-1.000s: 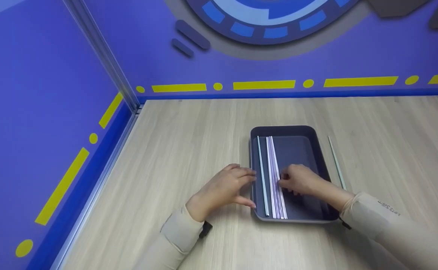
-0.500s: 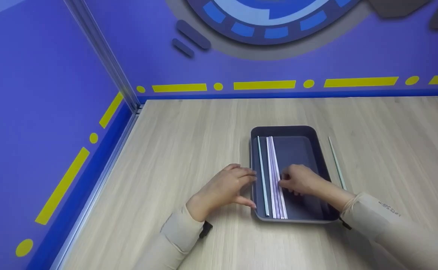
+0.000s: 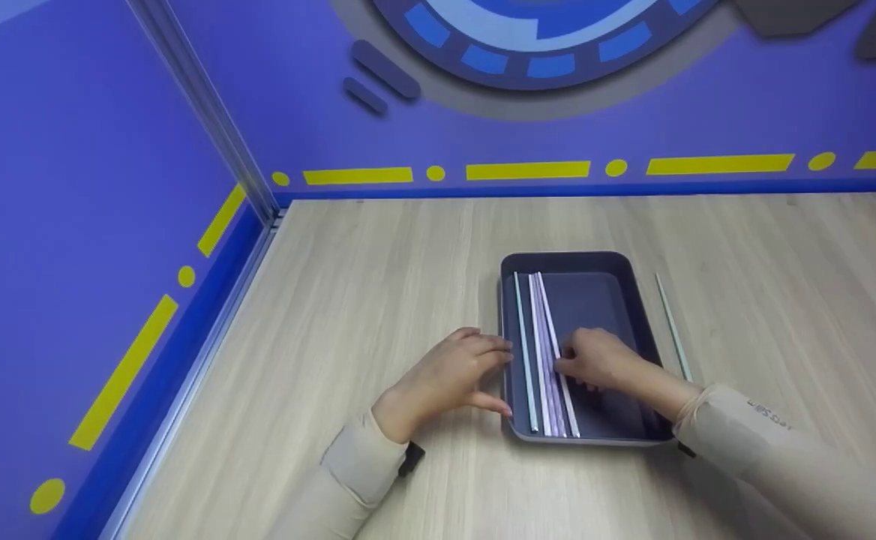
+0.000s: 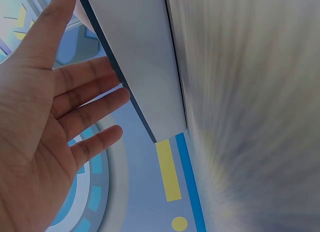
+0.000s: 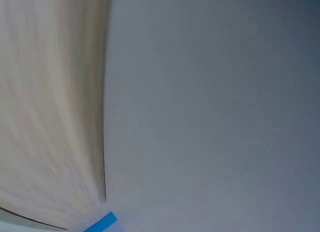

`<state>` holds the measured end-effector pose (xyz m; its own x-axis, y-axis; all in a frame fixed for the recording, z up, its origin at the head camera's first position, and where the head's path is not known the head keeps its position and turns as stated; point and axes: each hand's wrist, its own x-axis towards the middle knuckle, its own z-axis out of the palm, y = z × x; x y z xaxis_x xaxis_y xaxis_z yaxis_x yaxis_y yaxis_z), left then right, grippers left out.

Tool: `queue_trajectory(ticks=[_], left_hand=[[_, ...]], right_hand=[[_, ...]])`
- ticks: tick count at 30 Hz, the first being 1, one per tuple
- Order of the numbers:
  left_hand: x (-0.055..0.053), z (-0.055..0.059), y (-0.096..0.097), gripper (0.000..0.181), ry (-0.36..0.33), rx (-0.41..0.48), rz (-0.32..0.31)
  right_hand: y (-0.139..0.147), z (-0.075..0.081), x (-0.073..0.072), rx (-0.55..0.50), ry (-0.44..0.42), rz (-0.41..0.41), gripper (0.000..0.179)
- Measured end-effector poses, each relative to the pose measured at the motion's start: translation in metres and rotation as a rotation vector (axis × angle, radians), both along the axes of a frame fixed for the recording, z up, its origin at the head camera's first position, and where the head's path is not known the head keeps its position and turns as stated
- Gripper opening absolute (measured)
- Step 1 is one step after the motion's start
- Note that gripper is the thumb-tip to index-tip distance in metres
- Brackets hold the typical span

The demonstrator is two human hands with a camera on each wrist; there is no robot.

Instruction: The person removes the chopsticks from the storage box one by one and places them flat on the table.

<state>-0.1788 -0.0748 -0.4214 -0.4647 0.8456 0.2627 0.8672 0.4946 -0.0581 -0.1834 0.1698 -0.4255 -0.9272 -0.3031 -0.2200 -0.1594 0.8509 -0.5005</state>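
A dark tray [image 3: 595, 300] lies on the table, holding a pale green chopstick [image 3: 526, 352] along its left side. To the right of that lies a small bunch of purple and white chopsticks [image 3: 543, 337]. Inside the tray, my right hand [image 3: 599, 358] has curled fingers and pinches the rightmost white chopstick [image 3: 571, 409] of the bunch near its middle; the fingertips are partly hidden. My left hand [image 3: 457, 371] rests against the tray's left rim with fairly straight, spread fingers. In the left wrist view, those fingers [image 4: 95, 99] touch the tray's edge [image 4: 135, 67].
Another pale green chopstick [image 3: 674, 330] lies on the wooden table [image 3: 385, 300] to the right of the tray, its near end hidden by the right forearm. Blue panels [image 3: 183, 135] border the table at the back and left. The tray's outer wall [image 5: 200, 112] fills most of the right wrist view.
My right hand has shifted slightly left. The rightmost white chopstick has turned a little, its near end now apart from the bunch on the right. My left hand stays in place.
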Motion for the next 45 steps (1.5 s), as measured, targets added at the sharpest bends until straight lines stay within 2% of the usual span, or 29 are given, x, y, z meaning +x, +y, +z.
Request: queue_trajectory(ticks=[22,35,45], left_hand=[[0.0004,-0.0003,-0.0009,0.072,0.015,0.010,-0.008],[-0.0002,-0.0014,-0.0012,0.073,0.024,0.017,-0.012],[-0.0010,-0.0016,-0.0005,0.072,0.012,0.035,-0.019]], right_hand=[[-0.0063,-0.0009,0.0014,0.080,0.045,-0.015,0.030],[-0.0054,-0.0032,-0.0008,0.076,0.067,-0.008,0.031],[-0.0034,-0.0046,-0.0001,0.035,0.070,-0.012,0.029]])
